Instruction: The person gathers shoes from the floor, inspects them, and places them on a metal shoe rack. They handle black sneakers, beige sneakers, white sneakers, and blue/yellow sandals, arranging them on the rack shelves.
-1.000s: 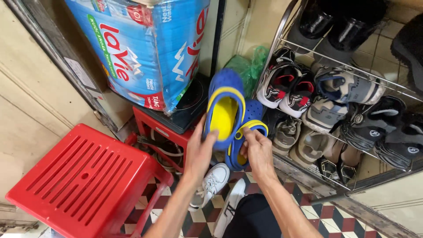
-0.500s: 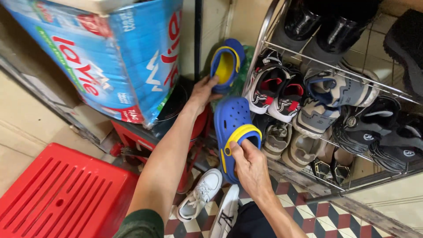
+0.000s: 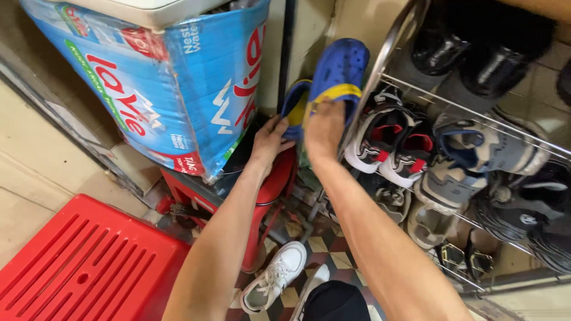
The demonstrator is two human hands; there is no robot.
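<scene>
A person's right hand closes around the heel of a blue clog with a yellow strap, holding it upright against the left edge of a wire shoe rack. The left hand grips the lower end of a matching second clog just beside it, wedged between the rack and a blue bottled-water carton. Below, a white sneaker lies on the tiled floor near a red plastic stool.

My body: two forearms, both bare to beyond the elbow, no sleeves in view. Left hand and right hand: no gloves, rings, watch or bands. A dark garment shows at my lower body.
</scene>
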